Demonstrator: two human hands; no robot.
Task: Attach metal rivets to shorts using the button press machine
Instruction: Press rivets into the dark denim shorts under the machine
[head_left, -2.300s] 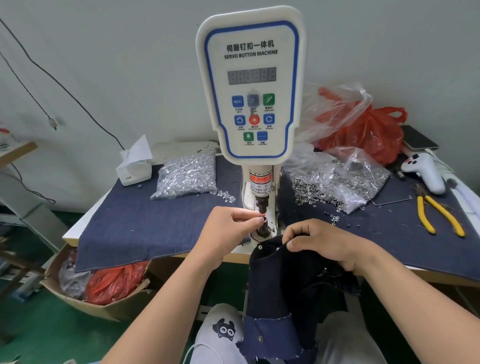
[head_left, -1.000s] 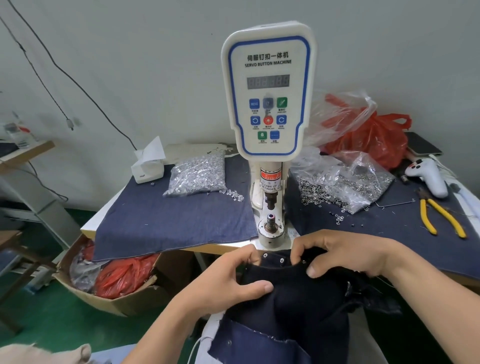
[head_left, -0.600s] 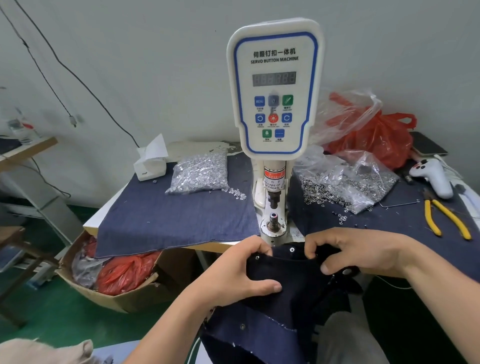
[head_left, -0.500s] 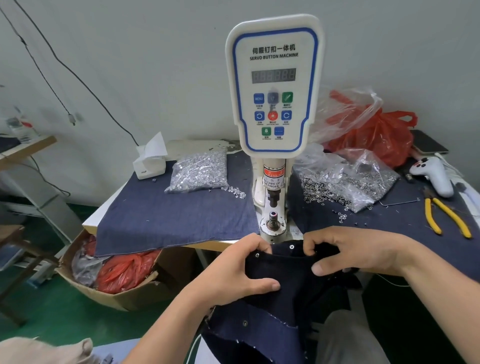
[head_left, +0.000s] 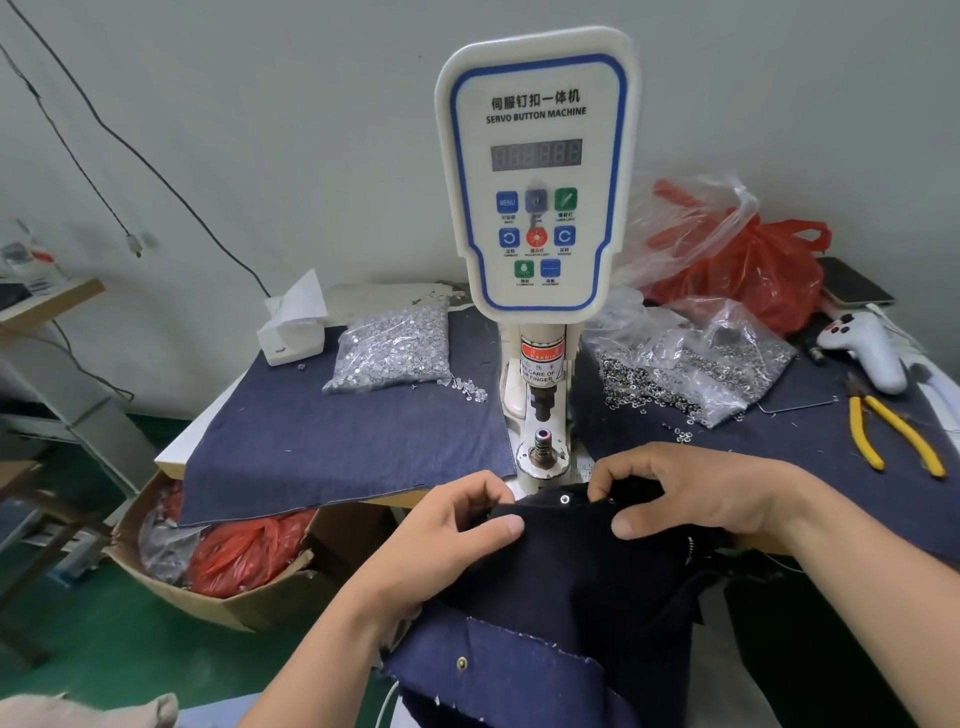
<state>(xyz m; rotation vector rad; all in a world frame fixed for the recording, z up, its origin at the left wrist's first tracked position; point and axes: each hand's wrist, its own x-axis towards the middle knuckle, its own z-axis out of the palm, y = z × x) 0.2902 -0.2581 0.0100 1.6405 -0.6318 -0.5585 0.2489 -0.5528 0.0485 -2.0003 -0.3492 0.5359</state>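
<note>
Shorts (head_left: 571, 582) sit off the front edge of the bench (head_left: 332, 441), just below the base of the button press machine (head_left: 537, 208). Your left hand (head_left: 447, 535) pinches the dark top edge between thumb and curled fingers; your right hand (head_left: 691, 499) pinches the same edge a little further along. One rivet (head_left: 564, 499) shows set in the fabric between your hands, and a brass-coloured one (head_left: 461, 662) shows lower down on the paler denim panel. So at least two fastenings look done on this garment.

Lower die (head_left: 543, 447) stands bare: no cloth over it and, as far as can be told, no rivet loaded. The punch above it is raised. Judgement: you are between pressings, shifting the edge to find the next spot. How many spots remain cannot be told from here.

Supply is plentiful: one bag of silver pieces (head_left: 395, 348) toward the bench's back left, another bag of ring pieces (head_left: 691, 364) to the right of the machine.
</note>
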